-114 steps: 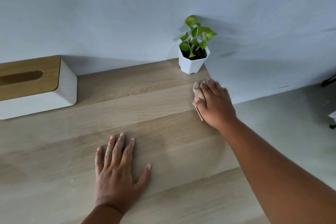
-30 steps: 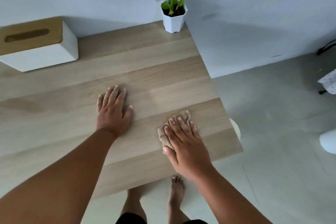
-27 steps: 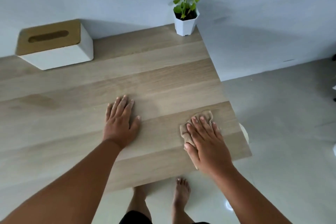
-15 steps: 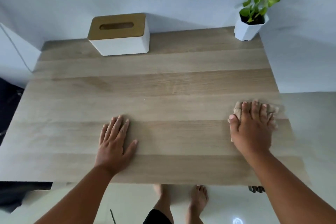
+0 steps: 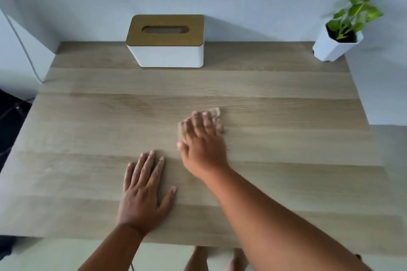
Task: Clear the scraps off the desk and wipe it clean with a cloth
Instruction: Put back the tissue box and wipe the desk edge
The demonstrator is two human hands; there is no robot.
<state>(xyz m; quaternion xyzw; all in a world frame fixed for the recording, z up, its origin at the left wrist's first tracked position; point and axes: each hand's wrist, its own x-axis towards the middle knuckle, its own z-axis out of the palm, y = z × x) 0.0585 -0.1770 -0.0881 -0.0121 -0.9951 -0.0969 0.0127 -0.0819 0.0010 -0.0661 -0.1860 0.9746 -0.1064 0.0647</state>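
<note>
Moved since half a second ago: your right hand (image 5: 203, 145) and the small beige cloth (image 5: 214, 112) under it have slid from near the desk's right edge to the middle of the light wood-grain desk (image 5: 286, 160); your left hand (image 5: 143, 191) has stayed planted toward the front edge.
Right hand: fingers straight and slightly spread, palm down, pressing the cloth flat; you are not gripping it. It is motion-blurred, so you look to be mid-stroke.
Left hand: flat on the wood with fingers apart and thumb out, holding nothing, just beside your right wrist.
Cloth: almost wholly covered, with only a crumpled edge showing beyond your fingertips and a sliver at the thumb side; it lies on the desk's centre, well apart from every edge.
Scraps: none can be made out on the desk, so that part looks done.
Step in hand: wiping, a leftward pass across the middle band.
Back edge: a white tissue box with a tan wooden slotted lid (image 5: 167, 42) stands at mid-back; a white faceted pot with a green leafy plant (image 5: 337, 46) sits at the back right corner.
Next move: judging from this, carry the stroke on toward the left edge with even pressure. Your left hand covers a patch near the front edge, so lift it when you get there.
</note>
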